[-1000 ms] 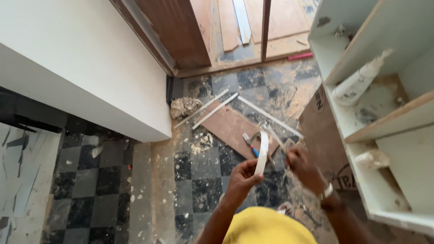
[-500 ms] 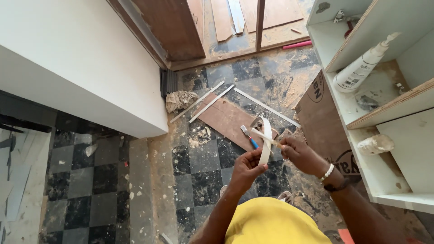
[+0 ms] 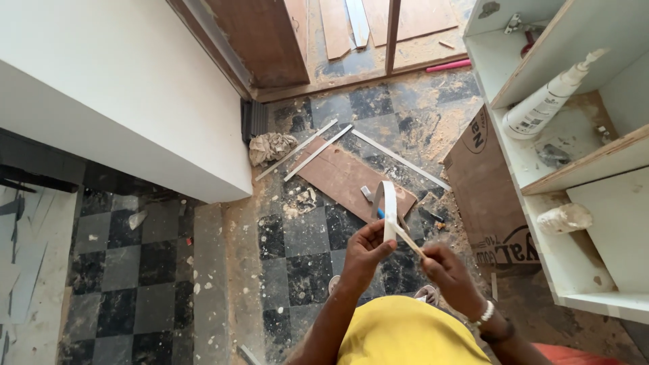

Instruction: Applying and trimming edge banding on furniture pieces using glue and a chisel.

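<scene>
The left hand pinched a white strip near its bottom end. The strip stood up and bent over at the top. The right hand was closed around a thin stick, and the stick's tip touched the strip. Both hands were up in the air, just above a yellow shirt. Far below lay a dusty checkered floor with a brown board on it. A white shelf stood on the right, with a white tube lying in it.
</scene>
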